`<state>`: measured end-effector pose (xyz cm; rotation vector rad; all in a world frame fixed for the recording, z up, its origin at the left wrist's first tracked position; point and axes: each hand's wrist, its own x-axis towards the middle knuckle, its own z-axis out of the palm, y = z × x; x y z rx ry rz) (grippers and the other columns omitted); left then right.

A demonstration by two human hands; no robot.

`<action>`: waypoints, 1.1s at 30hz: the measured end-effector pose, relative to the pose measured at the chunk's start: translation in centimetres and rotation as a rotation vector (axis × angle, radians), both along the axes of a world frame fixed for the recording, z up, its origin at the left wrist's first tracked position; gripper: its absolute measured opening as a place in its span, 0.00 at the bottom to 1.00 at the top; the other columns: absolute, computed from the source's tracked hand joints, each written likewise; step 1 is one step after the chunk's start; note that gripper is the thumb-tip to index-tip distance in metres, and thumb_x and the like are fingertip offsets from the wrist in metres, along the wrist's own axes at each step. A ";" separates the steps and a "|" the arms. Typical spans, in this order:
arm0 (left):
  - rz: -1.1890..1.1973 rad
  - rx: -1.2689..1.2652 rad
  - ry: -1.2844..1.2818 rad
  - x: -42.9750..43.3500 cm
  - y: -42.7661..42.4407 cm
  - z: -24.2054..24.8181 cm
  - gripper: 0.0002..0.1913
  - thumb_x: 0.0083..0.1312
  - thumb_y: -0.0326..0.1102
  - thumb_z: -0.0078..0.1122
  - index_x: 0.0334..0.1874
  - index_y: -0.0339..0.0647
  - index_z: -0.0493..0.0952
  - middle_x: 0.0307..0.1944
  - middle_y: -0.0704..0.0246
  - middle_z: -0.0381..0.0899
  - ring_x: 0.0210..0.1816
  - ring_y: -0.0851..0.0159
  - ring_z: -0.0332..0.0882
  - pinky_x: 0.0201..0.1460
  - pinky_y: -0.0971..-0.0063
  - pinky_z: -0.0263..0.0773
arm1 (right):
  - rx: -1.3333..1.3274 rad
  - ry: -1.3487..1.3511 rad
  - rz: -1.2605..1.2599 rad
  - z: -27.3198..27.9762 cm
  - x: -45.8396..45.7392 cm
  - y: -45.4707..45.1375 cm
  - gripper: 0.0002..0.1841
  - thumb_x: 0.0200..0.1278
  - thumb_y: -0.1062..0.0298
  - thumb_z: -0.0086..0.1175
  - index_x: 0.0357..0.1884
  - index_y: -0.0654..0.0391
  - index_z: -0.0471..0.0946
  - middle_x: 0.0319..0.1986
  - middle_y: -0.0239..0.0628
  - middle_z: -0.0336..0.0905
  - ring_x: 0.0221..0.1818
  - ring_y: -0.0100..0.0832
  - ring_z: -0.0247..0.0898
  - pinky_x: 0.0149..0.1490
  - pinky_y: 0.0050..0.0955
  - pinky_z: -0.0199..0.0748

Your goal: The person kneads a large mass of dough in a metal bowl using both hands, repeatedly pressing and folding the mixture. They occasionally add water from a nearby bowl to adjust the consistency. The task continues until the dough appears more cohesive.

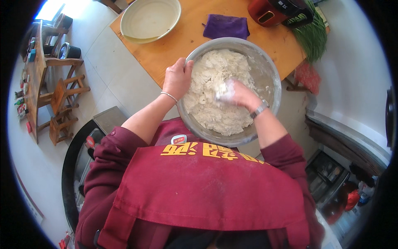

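Observation:
A wide metal bowl (pixel 270 90) sits at the near edge of the wooden table, close against my apron (pixel 211 186). Inside it lies a shaggy, floury mass of dough (pixel 217 65), lumpy and uneven, with smears on the bowl's right wall. My left hand (pixel 178 76) grips the bowl's left rim, thumb on the inner side. My right hand (pixel 234 91), coated with flour and slightly blurred, is down in the dough near the bowl's middle. Its fingertips are partly hidden by dough and blur, so I cannot tell whether they close on any of it.
On the wooden table (pixel 186 43) stand a large pale basin (pixel 150 18), a folded purple cloth (pixel 226 25) and a red-and-black appliance (pixel 270 12). Long green stalks (pixel 311 37) hang over its right corner. Wooden stools (pixel 62 96) stand by another table at left.

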<state>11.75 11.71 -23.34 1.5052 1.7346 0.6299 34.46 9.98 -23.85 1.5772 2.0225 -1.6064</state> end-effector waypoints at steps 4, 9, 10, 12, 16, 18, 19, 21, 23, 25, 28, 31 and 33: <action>0.002 0.019 -0.019 -0.2 -0.2 0.3 0.17 0.73 0.42 0.54 0.34 0.33 0.74 0.26 0.48 0.77 0.30 0.43 0.76 0.35 0.56 0.70 | 0.288 -0.170 0.051 4.5 -1.6 -5.5 0.28 0.53 0.47 0.61 0.56 0.48 0.79 0.57 0.48 0.74 0.65 0.55 0.62 0.71 0.60 0.50; 0.002 0.003 -0.033 -0.4 -0.3 0.8 0.17 0.73 0.43 0.53 0.33 0.33 0.73 0.25 0.48 0.77 0.31 0.40 0.76 0.35 0.54 0.70 | 0.464 -0.174 0.103 6.8 -4.9 -9.8 0.31 0.57 0.58 0.60 0.66 0.42 0.72 0.67 0.52 0.61 0.67 0.67 0.55 0.69 0.70 0.49; 0.004 -0.002 -0.035 -0.4 -0.3 0.9 0.17 0.73 0.42 0.53 0.33 0.33 0.73 0.25 0.48 0.77 0.31 0.40 0.76 0.35 0.54 0.70 | 0.524 -0.176 0.148 6.7 -5.4 -9.9 0.30 0.58 0.60 0.58 0.66 0.40 0.72 0.67 0.51 0.61 0.68 0.67 0.55 0.69 0.72 0.47; 0.007 0.001 -0.030 -0.4 -0.3 0.9 0.17 0.73 0.42 0.54 0.34 0.33 0.73 0.25 0.48 0.77 0.30 0.41 0.76 0.35 0.54 0.70 | 0.547 -0.222 0.249 6.3 -6.2 -9.5 0.28 0.61 0.64 0.54 0.66 0.38 0.72 0.66 0.50 0.62 0.69 0.66 0.55 0.68 0.75 0.46; 0.003 0.037 -0.010 -0.5 -0.5 0.6 0.16 0.73 0.42 0.55 0.34 0.33 0.74 0.25 0.48 0.75 0.28 0.43 0.75 0.33 0.56 0.69 | 0.536 -0.317 0.319 4.9 -7.3 -7.8 0.24 0.62 0.67 0.52 0.62 0.41 0.75 0.63 0.49 0.65 0.68 0.65 0.57 0.68 0.73 0.50; 0.003 0.052 -0.010 -0.5 -0.5 0.5 0.16 0.73 0.42 0.55 0.33 0.33 0.74 0.25 0.48 0.75 0.28 0.43 0.75 0.32 0.56 0.69 | 0.585 -0.342 0.283 4.0 -8.2 -6.9 0.20 0.63 0.65 0.51 0.58 0.44 0.77 0.62 0.49 0.67 0.66 0.65 0.59 0.66 0.73 0.53; 0.007 0.057 -0.013 -0.6 -0.5 0.5 0.16 0.73 0.42 0.55 0.33 0.33 0.74 0.25 0.48 0.75 0.28 0.43 0.74 0.32 0.55 0.69 | 0.600 -0.364 0.270 3.5 -8.7 -6.3 0.18 0.65 0.64 0.50 0.56 0.45 0.78 0.61 0.49 0.68 0.65 0.65 0.61 0.65 0.73 0.55; 0.004 0.048 -0.012 -0.6 -0.5 0.6 0.17 0.73 0.42 0.55 0.33 0.33 0.73 0.25 0.48 0.76 0.29 0.41 0.75 0.34 0.54 0.69 | 0.605 -0.446 0.265 2.9 -9.6 -5.3 0.14 0.65 0.64 0.50 0.47 0.50 0.83 0.59 0.49 0.71 0.60 0.62 0.66 0.60 0.71 0.63; -0.014 0.040 0.001 -0.8 -0.5 0.7 0.17 0.73 0.43 0.54 0.33 0.33 0.72 0.27 0.46 0.78 0.33 0.38 0.76 0.37 0.50 0.70 | 0.521 -0.501 0.241 2.7 -9.9 -4.4 0.12 0.63 0.65 0.51 0.44 0.50 0.85 0.58 0.49 0.73 0.59 0.62 0.67 0.58 0.70 0.64; -0.015 0.030 0.009 -0.9 -0.5 0.8 0.17 0.73 0.43 0.54 0.34 0.33 0.73 0.27 0.46 0.78 0.34 0.37 0.77 0.38 0.49 0.70 | 0.393 -0.574 0.256 2.8 -9.7 -2.9 0.13 0.59 0.63 0.59 0.46 0.50 0.83 0.54 0.46 0.76 0.62 0.56 0.69 0.59 0.62 0.68; 0.004 0.087 0.036 -0.7 -0.9 0.9 0.17 0.72 0.43 0.55 0.33 0.33 0.74 0.26 0.47 0.77 0.31 0.40 0.76 0.35 0.52 0.70 | 0.163 -0.539 0.184 3.4 -8.1 -1.2 0.16 0.58 0.58 0.62 0.46 0.52 0.83 0.48 0.47 0.81 0.52 0.50 0.79 0.54 0.50 0.77; 0.026 0.111 0.070 -0.6 -0.9 1.1 0.18 0.72 0.44 0.56 0.32 0.33 0.75 0.25 0.48 0.77 0.30 0.40 0.76 0.35 0.53 0.70 | 0.300 -0.500 0.128 4.6 -5.0 -2.2 0.24 0.53 0.49 0.67 0.49 0.54 0.81 0.41 0.49 0.84 0.43 0.48 0.82 0.47 0.43 0.81; 0.028 0.063 0.077 -0.5 -0.9 1.4 0.18 0.72 0.45 0.56 0.32 0.33 0.74 0.26 0.47 0.77 0.32 0.39 0.77 0.37 0.52 0.70 | 0.327 -0.451 0.080 5.4 -2.8 -3.6 0.26 0.52 0.47 0.68 0.48 0.56 0.81 0.40 0.50 0.83 0.43 0.49 0.82 0.46 0.44 0.81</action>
